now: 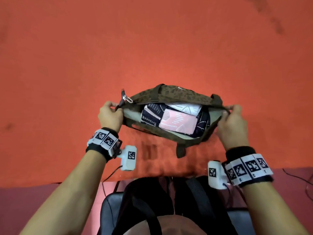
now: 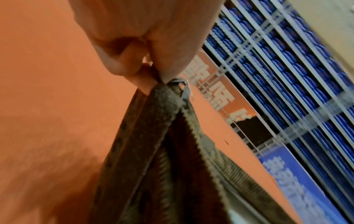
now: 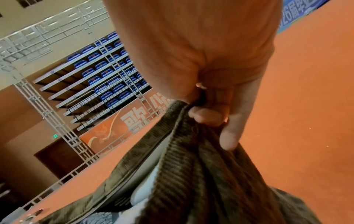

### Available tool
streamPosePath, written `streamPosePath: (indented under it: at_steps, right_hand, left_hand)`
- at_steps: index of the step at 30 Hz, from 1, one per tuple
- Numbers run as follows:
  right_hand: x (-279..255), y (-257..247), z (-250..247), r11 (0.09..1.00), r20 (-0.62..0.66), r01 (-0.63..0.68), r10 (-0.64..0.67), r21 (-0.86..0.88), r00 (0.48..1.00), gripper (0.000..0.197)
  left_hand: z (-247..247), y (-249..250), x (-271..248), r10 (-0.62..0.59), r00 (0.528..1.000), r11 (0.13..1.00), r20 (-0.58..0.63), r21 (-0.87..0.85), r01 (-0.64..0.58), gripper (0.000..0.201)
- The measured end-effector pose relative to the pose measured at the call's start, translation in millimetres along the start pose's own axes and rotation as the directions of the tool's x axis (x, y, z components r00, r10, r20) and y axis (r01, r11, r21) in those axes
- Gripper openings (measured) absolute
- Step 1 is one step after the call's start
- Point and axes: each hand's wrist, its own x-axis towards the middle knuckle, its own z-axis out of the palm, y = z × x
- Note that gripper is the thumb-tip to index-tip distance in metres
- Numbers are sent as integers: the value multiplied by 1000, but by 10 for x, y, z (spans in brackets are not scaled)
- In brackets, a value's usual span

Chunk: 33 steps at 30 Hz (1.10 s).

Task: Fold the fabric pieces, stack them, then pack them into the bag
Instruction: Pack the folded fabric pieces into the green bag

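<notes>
A brown patterned corduroy bag (image 1: 177, 94) hangs open above the orange surface, stretched between both hands. Inside lies a stack of folded fabric pieces (image 1: 176, 121), pink, white and dark navy with line patterns. My left hand (image 1: 111, 114) pinches the bag's left end by the zipper pull (image 1: 126, 98); the left wrist view shows the fingers (image 2: 134, 72) pinched on the bag's corner (image 2: 162, 97). My right hand (image 1: 232, 119) grips the right end of the bag; in the right wrist view its fingers (image 3: 208, 115) are curled into the bunched corduroy (image 3: 191, 166).
The orange surface (image 1: 152, 48) spreads all around the bag. Its near edge runs along the bottom, with a black chair seat (image 1: 110, 209) and cables below. Rows of blue seats (image 2: 287, 75) and a railing stand far off.
</notes>
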Motion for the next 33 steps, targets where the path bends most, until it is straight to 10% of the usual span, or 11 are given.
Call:
streamPosePath:
  at_steps: [4,8,14,22,25,28,33]
  right_hand:
    - [-88,59,116,975,252,-56,111,-214,961,59]
    - [-90,295,246,963,415,-143,230,-230,881,39]
    - [210,355,-227,969,302,-234,247,-77,921,65]
    - [-7,-161,-15,962,46,150,-143,-228,989,22]
    - [-220,-462,234,919,170,339,-309,-202,936,16]
    - [-420,-791,635,875,501,480,-385,-70,775,13]
    - [-605,-1132,1109,822,597,569,-465,17,654,43]
  left_hand:
    - [108,-98,-156,-136,991,984,21,-116,137,15]
    - [134,-163,-285,-288,956,919,55,-266,292,22]
    - [57,-260,-512,-397,905,806,155,-413,425,16]
    - [-6,-143,-398,-227,916,971,331,6,238,38]
    - [-38,-130,-331,-250,892,929,378,-165,330,36]
    - [-63,-133,-347,-225,887,904,402,-253,344,23]
    - [-117,-125,-417,-220,883,849,414,-366,383,30]
